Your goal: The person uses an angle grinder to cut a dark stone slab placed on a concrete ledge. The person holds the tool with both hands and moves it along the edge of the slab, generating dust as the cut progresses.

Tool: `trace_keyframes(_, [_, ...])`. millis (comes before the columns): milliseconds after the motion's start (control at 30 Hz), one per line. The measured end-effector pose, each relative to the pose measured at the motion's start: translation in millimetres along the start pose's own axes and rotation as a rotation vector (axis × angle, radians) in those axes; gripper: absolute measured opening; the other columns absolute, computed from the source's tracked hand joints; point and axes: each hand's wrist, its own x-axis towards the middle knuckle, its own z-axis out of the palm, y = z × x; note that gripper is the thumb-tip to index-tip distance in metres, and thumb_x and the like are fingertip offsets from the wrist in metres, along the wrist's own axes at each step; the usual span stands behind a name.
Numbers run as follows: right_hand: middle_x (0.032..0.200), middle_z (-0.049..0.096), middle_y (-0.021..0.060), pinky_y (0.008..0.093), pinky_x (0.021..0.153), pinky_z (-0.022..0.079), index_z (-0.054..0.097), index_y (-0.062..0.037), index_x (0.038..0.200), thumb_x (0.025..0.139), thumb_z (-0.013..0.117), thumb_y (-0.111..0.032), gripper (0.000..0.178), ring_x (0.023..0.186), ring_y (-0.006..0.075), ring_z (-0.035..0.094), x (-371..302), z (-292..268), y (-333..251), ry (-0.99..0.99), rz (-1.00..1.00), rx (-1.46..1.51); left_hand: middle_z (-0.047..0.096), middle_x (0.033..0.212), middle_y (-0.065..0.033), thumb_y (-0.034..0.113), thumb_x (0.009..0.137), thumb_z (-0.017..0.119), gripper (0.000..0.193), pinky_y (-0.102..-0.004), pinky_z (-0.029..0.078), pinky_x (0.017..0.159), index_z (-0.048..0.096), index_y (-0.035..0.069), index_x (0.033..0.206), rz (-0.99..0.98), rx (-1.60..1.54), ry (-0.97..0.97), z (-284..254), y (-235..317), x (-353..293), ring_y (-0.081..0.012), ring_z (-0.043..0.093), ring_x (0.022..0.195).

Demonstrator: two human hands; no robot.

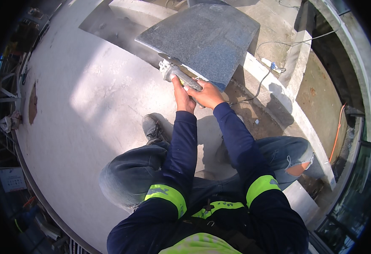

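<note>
Angle grinder (185,77) at edge of slab (202,39), broad floor (96,97) leftward

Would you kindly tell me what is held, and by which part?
An angle grinder: the left hand grips near its head, the right hand its rear body.

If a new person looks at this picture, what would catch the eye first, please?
Probably the large dark slab at the top centre, standing out against the pale concrete. Just below it, the left hand and right hand hold a grinder at the slab's near edge. The bright yellow-green bands on the sleeves, lower down, and an orange cord at far right also draw attention.
</note>
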Motion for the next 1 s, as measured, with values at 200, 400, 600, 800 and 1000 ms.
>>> trace_keyframes(200, [0.125,0.084,0.0212,0.0376,0.071,0.07,0.064,-0.0054,0.167,0.096,0.085,-0.061,0.093,0.094,0.0241,0.084,22,10,3,0.047,0.002,-0.05,0.073,0.12,-0.0174,0.078,0.113,0.056,0.079,-0.0529,0.065,0.097,0.056,0.011,0.156,-0.014,0.011,-0.011,-7,3,20,-0.0327,0.074,0.107])
trace_keyframes(400, [0.123,0.084,0.02,0.037,0.07,0.069,0.064,-0.0055,0.167,0.096,0.085,-0.06,0.091,0.093,0.0233,0.084,18,8,2,0.034,0.013,0.01,0.074,0.117,-0.0159,0.075,0.115,0.055,0.076,-0.0515,0.065,0.096,0.058,0.009,0.153,-0.017,0.005,-0.032,-8,3,21,-0.0311,0.075,0.105])
trace_keyframes(600, [0.13,0.083,0.027,0.0381,0.073,0.067,0.056,0.0063,0.169,0.095,0.081,-0.065,0.105,0.089,0.028,0.086,2,1,0,0.011,-0.02,0.004,0.075,0.119,-0.0136,0.071,0.117,0.053,0.074,-0.0484,0.064,0.099,0.059,0.006,0.152,-0.013,-0.002,-0.006,0,1,2,-0.0294,0.076,0.107])
trace_keyframes(800, [0.126,0.084,0.0255,0.0378,0.07,0.066,0.059,0.0025,0.168,0.095,0.081,-0.065,0.102,0.086,0.0274,0.085,-5,-1,-5,0.025,-0.002,-0.009,0.075,0.124,-0.0141,0.072,0.117,0.054,0.075,-0.0483,0.063,0.101,0.059,0.006,0.154,0.006,0.013,-0.002,1,-1,-2,-0.029,0.076,0.111])
trace_keyframes(1000, [0.13,0.083,0.0242,0.0376,0.075,0.068,0.058,-0.0002,0.17,0.095,0.08,-0.066,0.102,0.092,0.0273,0.086,8,1,-7,-0.002,0.011,-0.03,0.072,0.118,-0.0182,0.076,0.113,0.059,0.079,-0.0543,0.065,0.097,0.055,0.01,0.155,-0.042,0.005,0.019,-6,2,16,-0.0339,0.074,0.107])
